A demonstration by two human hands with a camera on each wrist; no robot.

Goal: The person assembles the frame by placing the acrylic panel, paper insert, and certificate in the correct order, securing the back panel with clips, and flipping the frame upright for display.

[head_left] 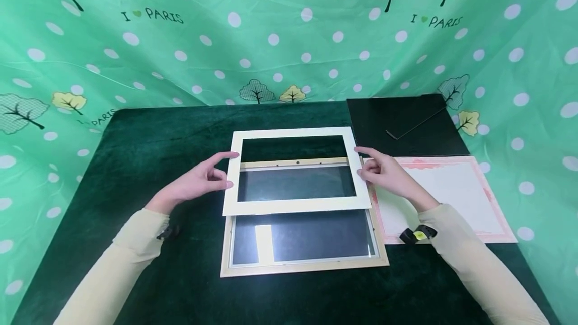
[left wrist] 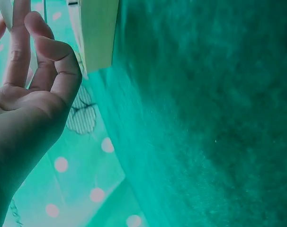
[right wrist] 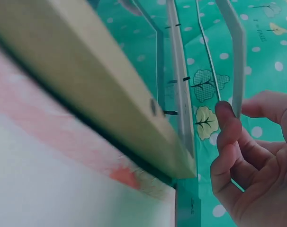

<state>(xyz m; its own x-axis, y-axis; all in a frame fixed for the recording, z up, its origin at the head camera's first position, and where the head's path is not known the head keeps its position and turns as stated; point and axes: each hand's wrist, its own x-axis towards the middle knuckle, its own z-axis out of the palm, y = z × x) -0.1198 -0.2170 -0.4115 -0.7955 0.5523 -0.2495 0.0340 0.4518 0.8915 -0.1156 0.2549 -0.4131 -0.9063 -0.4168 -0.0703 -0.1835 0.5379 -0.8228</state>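
Note:
A white picture mat with a rectangular window is held above a pale wooden picture frame. My left hand grips the mat's left edge, index finger and thumb set apart along it. On the opposite edge, my right hand pinches the mat the same way. The wooden frame lies on the dark green cloth, its glass reflecting a bright patch; the mat covers part of its far half. In the right wrist view the mat stands clear of the wooden frame.
A white sheet with a pink border lies right of the frame, partly under my right arm. Behind it is a black backing board with a thin stand leg. Green polka-dot fabric rises behind the dark green cloth.

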